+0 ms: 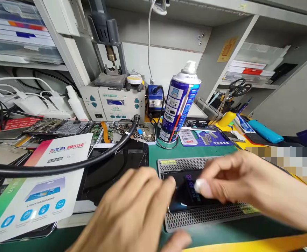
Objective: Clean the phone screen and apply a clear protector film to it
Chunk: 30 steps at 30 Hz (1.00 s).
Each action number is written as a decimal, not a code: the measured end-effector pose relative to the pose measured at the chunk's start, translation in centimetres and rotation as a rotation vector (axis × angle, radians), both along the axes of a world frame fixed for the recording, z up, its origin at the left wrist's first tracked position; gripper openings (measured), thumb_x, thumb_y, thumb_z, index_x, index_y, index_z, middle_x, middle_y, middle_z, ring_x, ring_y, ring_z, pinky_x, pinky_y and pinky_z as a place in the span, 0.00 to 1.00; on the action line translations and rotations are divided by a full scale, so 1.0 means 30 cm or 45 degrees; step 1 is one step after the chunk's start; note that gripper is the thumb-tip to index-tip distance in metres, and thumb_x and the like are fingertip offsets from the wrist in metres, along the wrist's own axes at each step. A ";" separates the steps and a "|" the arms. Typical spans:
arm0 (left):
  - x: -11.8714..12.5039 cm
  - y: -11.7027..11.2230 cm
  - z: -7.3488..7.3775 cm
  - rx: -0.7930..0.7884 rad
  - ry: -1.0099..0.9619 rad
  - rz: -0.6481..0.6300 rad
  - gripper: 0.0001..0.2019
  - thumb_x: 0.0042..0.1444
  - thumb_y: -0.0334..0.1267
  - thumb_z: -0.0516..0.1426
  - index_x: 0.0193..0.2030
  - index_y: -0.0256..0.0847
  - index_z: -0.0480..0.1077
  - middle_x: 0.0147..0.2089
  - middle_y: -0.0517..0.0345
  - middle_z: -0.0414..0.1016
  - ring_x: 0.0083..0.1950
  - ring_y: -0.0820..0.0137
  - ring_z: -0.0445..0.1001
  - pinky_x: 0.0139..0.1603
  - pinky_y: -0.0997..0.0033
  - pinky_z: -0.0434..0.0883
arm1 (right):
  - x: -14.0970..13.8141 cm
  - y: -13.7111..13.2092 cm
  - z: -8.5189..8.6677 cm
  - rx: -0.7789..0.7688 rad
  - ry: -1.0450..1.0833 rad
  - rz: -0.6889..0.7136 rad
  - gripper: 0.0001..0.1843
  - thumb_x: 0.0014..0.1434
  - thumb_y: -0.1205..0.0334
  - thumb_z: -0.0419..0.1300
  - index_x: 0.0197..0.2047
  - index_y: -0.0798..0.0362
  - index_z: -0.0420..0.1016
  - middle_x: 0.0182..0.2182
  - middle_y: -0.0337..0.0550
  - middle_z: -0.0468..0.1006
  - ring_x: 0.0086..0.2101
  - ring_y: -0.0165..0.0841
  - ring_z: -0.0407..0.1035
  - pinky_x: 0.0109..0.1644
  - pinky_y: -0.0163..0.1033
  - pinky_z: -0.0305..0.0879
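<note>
From my end I've got a blue & wht spray can standing on the desk, w/ a QUICK station to its L. A thick blk cable runs from the station's front, then L across an ERJA printed sheet. Far L I see wht adapters; top L, stacked plastic boxes. R side: blk-handled scissors near a yellow btl.

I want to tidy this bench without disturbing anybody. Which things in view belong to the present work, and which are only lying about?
Seemingly in the work:
- black phone with lit display, at the left hand and right hand
- perforated mat under it

Seemingly lying about:
- spray can
- printed leaflet
- turquoise case
</note>
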State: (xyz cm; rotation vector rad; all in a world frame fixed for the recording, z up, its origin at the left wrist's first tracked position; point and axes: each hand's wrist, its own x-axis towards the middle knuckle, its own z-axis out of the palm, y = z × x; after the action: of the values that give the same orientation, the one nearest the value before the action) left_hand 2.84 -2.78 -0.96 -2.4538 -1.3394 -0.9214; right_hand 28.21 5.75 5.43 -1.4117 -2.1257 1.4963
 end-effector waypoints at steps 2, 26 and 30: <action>-0.018 0.036 0.019 -0.055 0.043 0.172 0.30 0.61 0.56 0.61 0.64 0.38 0.70 0.58 0.43 0.81 0.60 0.49 0.80 0.59 0.51 0.81 | -0.079 0.054 0.017 0.029 -0.027 -0.093 0.16 0.63 0.50 0.68 0.30 0.52 0.84 0.24 0.36 0.76 0.25 0.25 0.63 0.28 0.29 0.61; -0.006 0.052 -0.036 -0.115 0.143 0.101 0.31 0.62 0.47 0.58 0.68 0.31 0.63 0.62 0.41 0.81 0.69 0.50 0.74 0.79 0.41 0.60 | -0.104 0.057 -0.077 0.347 -0.334 -0.235 0.14 0.61 0.51 0.62 0.30 0.52 0.76 0.22 0.36 0.71 0.23 0.29 0.58 0.23 0.34 0.52; -0.015 0.050 -0.054 -0.051 0.262 0.124 0.35 0.58 0.48 0.60 0.67 0.28 0.64 0.64 0.42 0.79 0.68 0.51 0.75 0.80 0.43 0.60 | -0.039 0.067 -0.088 0.331 -0.359 -0.331 0.17 0.60 0.46 0.62 0.29 0.52 0.75 0.21 0.37 0.69 0.23 0.29 0.56 0.23 0.35 0.51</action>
State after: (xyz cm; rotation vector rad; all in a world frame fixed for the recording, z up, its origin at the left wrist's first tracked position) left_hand 2.37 -1.27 -2.57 -2.4104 -1.4019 -0.6070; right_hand 27.04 7.76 2.79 -1.7971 -2.0894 0.9366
